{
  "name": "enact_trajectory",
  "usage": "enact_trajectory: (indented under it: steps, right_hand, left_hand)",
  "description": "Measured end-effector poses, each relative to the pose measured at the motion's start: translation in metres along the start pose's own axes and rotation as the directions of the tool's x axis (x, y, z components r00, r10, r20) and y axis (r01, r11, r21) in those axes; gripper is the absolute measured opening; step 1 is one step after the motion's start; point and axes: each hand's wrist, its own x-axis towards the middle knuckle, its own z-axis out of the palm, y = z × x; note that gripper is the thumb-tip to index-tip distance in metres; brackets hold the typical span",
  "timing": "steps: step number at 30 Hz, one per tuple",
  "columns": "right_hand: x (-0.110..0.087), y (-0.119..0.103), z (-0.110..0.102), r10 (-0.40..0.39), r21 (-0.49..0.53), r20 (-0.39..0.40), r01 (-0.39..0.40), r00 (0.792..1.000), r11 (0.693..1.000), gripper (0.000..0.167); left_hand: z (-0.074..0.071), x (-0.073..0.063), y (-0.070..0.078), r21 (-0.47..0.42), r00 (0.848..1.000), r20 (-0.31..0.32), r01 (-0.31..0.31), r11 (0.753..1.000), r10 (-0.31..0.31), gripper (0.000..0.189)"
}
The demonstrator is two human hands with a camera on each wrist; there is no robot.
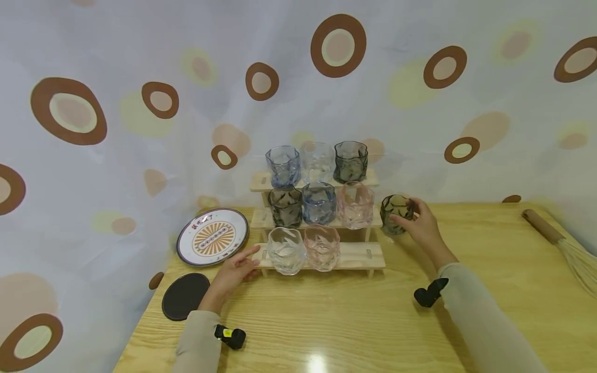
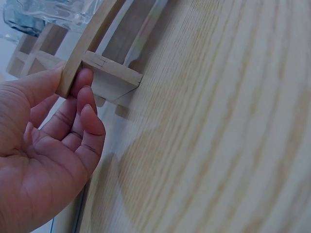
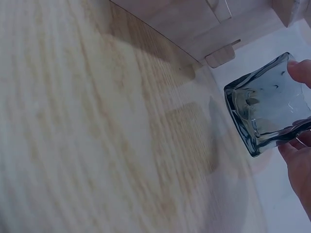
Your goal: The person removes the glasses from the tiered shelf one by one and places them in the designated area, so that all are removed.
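Note:
A three-tier wooden rack (image 1: pixel 352 254) stands on the table, bearing several wavy glass tumblers. On its bottom tier are a clear glass (image 1: pixel 286 251) and a pink glass (image 1: pixel 322 248); the right end of that tier is bare. My left hand (image 1: pixel 238 269) pinches the left end of the bottom board (image 2: pixel 73 73) between thumb and fingers. To the right of the rack, my right hand (image 1: pixel 422 223) grips a dark grey glass (image 1: pixel 396 213) by its sides. The right wrist view shows this grey glass (image 3: pixel 267 104) tilted and held off the tabletop.
A patterned plate (image 1: pixel 186 243) leans at the left of the rack, with a black round coaster (image 1: pixel 185 297) in front of it. At the far right lies a whisk (image 1: pixel 543 226) with a wooden handle. A patterned cloth (image 1: pixel 289 46) hangs behind the table.

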Motion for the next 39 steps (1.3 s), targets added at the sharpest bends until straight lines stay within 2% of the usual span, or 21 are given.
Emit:
enact_trajectory:
  steps: [12,19,24,33,39]
  right_hand:
    - [0.009,0.012,0.0,0.035,0.021,-0.026,-0.035,0.999,0.999,0.082]
    - [0.012,0.014,0.001,0.041,0.028,-0.041,-0.04,0.998,0.999,0.082]
    - [0.013,0.018,0.002,0.048,0.016,-0.04,-0.048,0.998,0.999,0.083]
    - [0.016,0.015,0.009,0.044,0.036,-0.014,-0.044,0.999,0.998,0.087]
    - [0.016,0.017,0.01,0.055,0.039,-0.001,-0.055,0.998,0.998,0.09]
  left_hand:
    - [0.008,0.003,0.002,0.008,1.0,0.011,0.006,1.0,-0.006,0.048]
    - [0.009,0.006,0.002,0.011,1.0,-0.007,0.019,1.0,-0.019,0.046]
    - [0.007,0.005,0.001,0.022,1.0,0.004,0.015,1.0,-0.015,0.048]
    - [0.001,0.003,0.001,0.015,1.0,-0.027,0.006,1.0,-0.006,0.046]
    - [0.0,0.002,-0.003,0.004,0.999,-0.021,0.025,1.0,-0.025,0.047]
